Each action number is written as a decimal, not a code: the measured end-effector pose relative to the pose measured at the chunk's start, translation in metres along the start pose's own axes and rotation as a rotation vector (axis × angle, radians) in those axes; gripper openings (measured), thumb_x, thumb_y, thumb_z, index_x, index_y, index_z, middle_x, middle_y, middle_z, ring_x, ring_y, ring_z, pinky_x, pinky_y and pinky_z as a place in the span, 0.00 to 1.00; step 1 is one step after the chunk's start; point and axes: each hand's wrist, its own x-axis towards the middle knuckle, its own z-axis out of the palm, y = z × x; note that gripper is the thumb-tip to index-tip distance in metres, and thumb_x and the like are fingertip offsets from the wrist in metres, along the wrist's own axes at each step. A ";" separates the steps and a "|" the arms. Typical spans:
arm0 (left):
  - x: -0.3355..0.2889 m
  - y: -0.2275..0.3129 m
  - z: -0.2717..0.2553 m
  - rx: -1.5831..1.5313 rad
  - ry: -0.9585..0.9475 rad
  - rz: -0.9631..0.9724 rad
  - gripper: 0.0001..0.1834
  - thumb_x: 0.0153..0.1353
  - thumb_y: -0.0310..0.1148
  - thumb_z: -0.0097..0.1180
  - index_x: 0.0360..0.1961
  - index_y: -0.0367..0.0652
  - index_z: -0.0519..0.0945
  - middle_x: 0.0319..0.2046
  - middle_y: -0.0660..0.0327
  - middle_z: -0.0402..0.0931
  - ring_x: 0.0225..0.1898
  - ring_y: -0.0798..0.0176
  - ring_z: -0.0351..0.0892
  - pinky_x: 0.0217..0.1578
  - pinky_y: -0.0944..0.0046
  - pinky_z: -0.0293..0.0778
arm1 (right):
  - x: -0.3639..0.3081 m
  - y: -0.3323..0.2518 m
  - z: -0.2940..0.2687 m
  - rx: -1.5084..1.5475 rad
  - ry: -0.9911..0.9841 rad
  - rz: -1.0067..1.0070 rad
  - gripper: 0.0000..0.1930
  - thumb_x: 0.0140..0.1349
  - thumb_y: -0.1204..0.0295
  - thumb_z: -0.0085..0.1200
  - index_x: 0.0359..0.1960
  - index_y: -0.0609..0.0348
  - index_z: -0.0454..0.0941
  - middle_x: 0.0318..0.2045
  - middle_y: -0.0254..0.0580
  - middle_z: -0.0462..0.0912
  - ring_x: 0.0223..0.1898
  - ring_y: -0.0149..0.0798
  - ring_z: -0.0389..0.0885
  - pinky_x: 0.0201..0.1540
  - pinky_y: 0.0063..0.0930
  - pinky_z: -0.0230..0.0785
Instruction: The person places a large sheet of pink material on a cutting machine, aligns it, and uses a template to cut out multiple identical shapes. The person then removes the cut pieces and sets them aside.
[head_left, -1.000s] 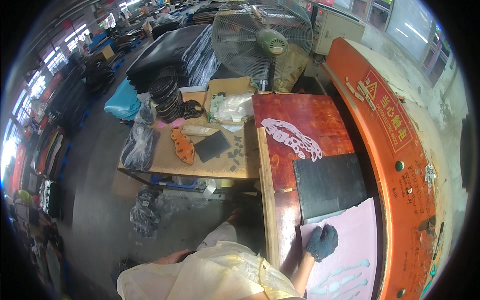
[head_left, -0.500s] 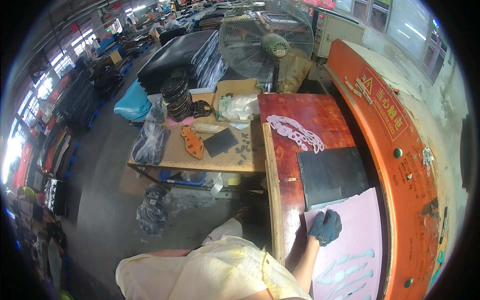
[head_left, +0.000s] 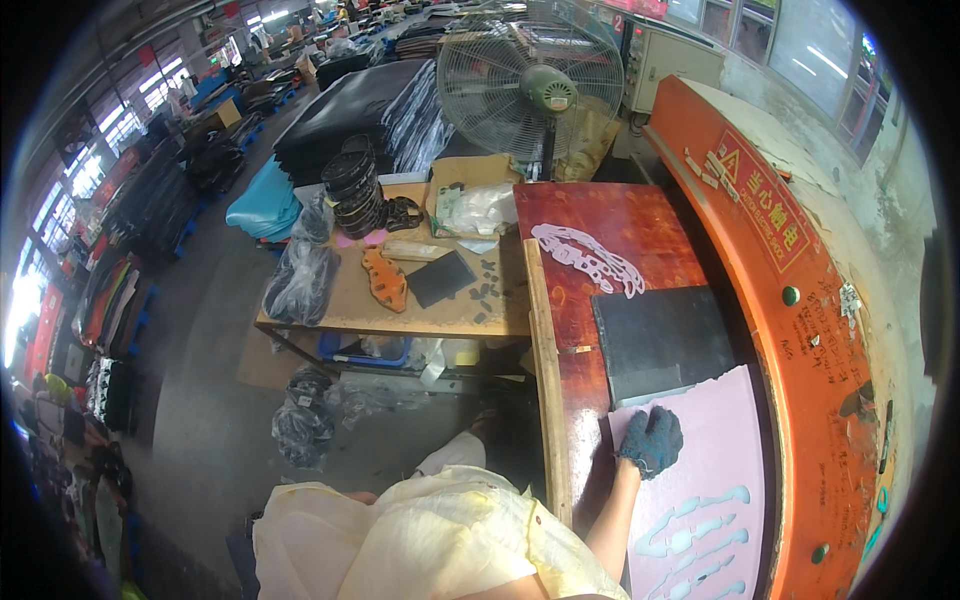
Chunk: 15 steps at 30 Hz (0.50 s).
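Note:
My right hand [head_left: 650, 442], in a dark blue-grey knit glove, is on the upper left part of a pale pink sheet [head_left: 708, 430]. Its fingers are bunched and closed on the sheet near its edge; the fingertips are partly hidden. Curved slots cut in the sheet [head_left: 690, 522] show pale blue. The sheet's far edge lies against a black rectangular mat [head_left: 665, 335] on a red-brown board [head_left: 580, 400]. My left hand is out of sight; only a bit of skin shows beside my pale yellow clothing [head_left: 440, 535].
Pink cut-out strips [head_left: 590, 262] lie farther up the board. An orange machine [head_left: 760, 300] borders it on the right. Left, a side table [head_left: 440, 322] carries an orange sole-shaped piece [head_left: 384, 280], a black plate [head_left: 443, 278] and small scraps. A large fan [head_left: 548, 90] stands behind.
My right hand and the pink sheet have shifted slightly away from me, toward the black mat. The whole view has moved a little too.

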 end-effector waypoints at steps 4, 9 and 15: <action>0.000 -0.002 0.001 0.004 0.001 -0.003 0.21 0.60 0.50 0.57 0.41 0.42 0.81 0.33 0.60 0.80 0.32 0.65 0.77 0.34 0.64 0.73 | 0.000 -0.001 -0.001 0.002 -0.021 0.005 0.14 0.49 0.62 0.55 0.35 0.55 0.80 0.39 0.44 0.81 0.41 0.50 0.76 0.45 0.45 0.68; -0.001 -0.002 0.004 0.005 0.002 -0.010 0.21 0.60 0.50 0.57 0.41 0.42 0.81 0.33 0.60 0.80 0.32 0.65 0.77 0.34 0.65 0.73 | 0.000 -0.003 -0.001 -0.009 0.009 0.010 0.14 0.49 0.62 0.55 0.35 0.55 0.80 0.39 0.44 0.81 0.41 0.50 0.76 0.45 0.45 0.68; -0.002 -0.001 0.008 0.014 -0.003 -0.013 0.20 0.60 0.49 0.57 0.41 0.42 0.81 0.33 0.61 0.79 0.32 0.65 0.77 0.34 0.65 0.73 | 0.001 -0.004 -0.003 -0.002 -0.007 0.022 0.15 0.48 0.62 0.54 0.34 0.57 0.82 0.41 0.46 0.81 0.43 0.51 0.77 0.44 0.46 0.69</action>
